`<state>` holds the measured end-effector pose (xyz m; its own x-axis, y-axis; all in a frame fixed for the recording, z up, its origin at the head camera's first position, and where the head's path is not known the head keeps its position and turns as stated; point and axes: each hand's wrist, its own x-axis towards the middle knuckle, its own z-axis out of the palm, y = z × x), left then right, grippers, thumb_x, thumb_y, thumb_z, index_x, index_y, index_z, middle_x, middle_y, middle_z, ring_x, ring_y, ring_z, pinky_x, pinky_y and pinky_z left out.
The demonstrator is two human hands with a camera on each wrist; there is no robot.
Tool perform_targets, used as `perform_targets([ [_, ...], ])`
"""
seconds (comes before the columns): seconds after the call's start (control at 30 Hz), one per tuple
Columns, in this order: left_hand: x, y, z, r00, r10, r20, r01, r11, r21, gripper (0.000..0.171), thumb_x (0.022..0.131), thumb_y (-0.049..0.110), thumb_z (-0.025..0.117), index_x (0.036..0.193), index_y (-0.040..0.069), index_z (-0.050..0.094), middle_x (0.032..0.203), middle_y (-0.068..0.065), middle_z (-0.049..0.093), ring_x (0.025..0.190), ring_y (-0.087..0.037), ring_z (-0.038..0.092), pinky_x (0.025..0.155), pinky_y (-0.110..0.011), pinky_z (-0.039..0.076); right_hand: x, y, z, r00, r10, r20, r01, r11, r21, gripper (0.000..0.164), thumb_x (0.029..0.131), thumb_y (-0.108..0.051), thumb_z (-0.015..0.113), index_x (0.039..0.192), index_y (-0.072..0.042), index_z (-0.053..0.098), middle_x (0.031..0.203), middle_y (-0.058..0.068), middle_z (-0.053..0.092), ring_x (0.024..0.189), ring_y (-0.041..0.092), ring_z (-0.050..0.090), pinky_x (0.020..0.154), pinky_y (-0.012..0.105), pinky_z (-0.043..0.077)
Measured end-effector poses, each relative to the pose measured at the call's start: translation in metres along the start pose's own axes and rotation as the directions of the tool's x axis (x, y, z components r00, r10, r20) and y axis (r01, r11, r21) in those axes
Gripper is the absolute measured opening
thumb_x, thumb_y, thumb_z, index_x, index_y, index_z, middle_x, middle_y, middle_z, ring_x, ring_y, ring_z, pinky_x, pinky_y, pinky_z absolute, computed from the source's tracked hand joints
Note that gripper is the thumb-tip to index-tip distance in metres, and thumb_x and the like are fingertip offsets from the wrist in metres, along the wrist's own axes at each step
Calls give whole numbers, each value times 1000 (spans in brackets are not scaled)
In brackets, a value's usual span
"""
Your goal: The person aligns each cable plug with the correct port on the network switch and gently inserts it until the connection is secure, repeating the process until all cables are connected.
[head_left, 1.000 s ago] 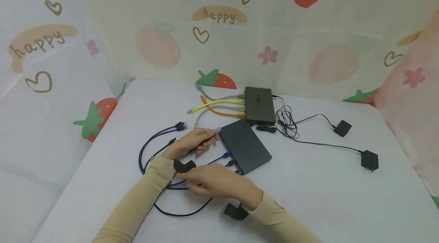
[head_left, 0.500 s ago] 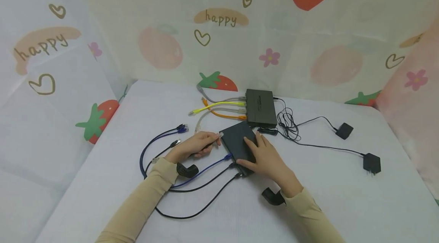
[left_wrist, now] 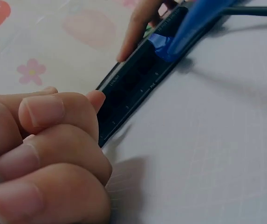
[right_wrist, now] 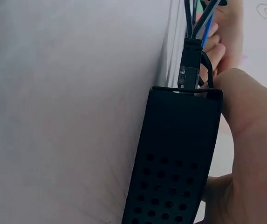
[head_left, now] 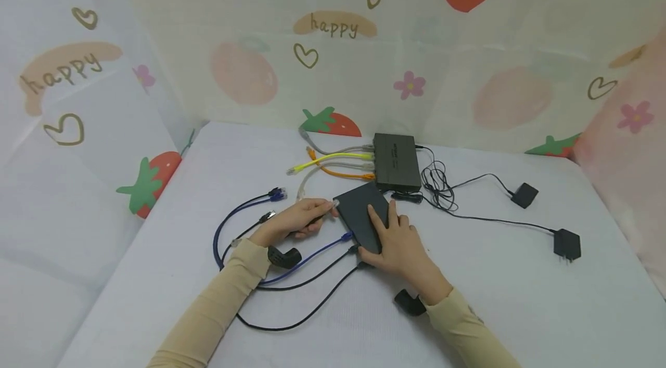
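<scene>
In the head view my left hand (head_left: 299, 219) pinches the end of a network cable, whose clear plug (head_left: 336, 203) is right at the port side of a dark network switch (head_left: 356, 215). The left wrist view shows that hand's curled fingers (left_wrist: 54, 144) beside the numbered ports; the plug is hidden there. My right hand (head_left: 403, 249) grips the switch from above, thumb at the port edge, index finger across the top, other fingers at the far edge. A blue cable plug (left_wrist: 161, 46) and black cable plugs (right_wrist: 189, 70) sit in other ports.
Behind stands a second switch (head_left: 396, 163) with yellow, orange and grey cables. Two black power adapters (head_left: 524, 194) lie to the right, their cords tangled near the switches. Looped cables (head_left: 215, 241) with loose plugs lie around the left forearm.
The right hand has moved from near the left wrist, rightward onto the switch, and its fingers have settled over it. The left hand stays at the port edge with its plug.
</scene>
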<state>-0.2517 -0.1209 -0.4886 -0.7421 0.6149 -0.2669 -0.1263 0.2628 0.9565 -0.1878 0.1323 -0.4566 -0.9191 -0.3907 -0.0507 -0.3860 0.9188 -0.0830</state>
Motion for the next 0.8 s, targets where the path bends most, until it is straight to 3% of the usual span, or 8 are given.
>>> perform_targets([
  [0.17,0,-1,-2,1000,0,16,0,1000,-12,45,98,47,35,113,11,57,55,3,39,38,-9,30,36,-22,28,3,4,2,999,-31,-43,30,999,-18,89,78,-65,51,147,-15,26,142,34,27,97,43,48,72,48,48],
  [0.37,0,-4,-3,998,21,63,-21,1000,-2,44,97,47,38,111,10,58,52,2,43,37,-10,33,37,-23,31,5,10,-2,997,-63,-36,63,998,3,87,76,-64,52,146,-16,30,139,32,32,95,40,50,63,44,50],
  [0.6,-2,4,0,994,46,97,-46,999,-4,47,98,46,36,111,6,58,51,1,42,36,-11,34,37,-24,32,7,19,-8,998,-44,41,41,996,82,83,79,-63,49,148,-24,23,144,25,30,106,39,48,72,49,49],
  [0.8,-2,12,6,989,54,134,-54,999,-2,49,99,45,35,111,3,57,52,1,42,36,-10,33,37,-24,31,7,26,-12,997,-51,61,42,989,145,78,81,-60,48,148,-27,23,146,20,30,109,35,48,77,48,47],
])
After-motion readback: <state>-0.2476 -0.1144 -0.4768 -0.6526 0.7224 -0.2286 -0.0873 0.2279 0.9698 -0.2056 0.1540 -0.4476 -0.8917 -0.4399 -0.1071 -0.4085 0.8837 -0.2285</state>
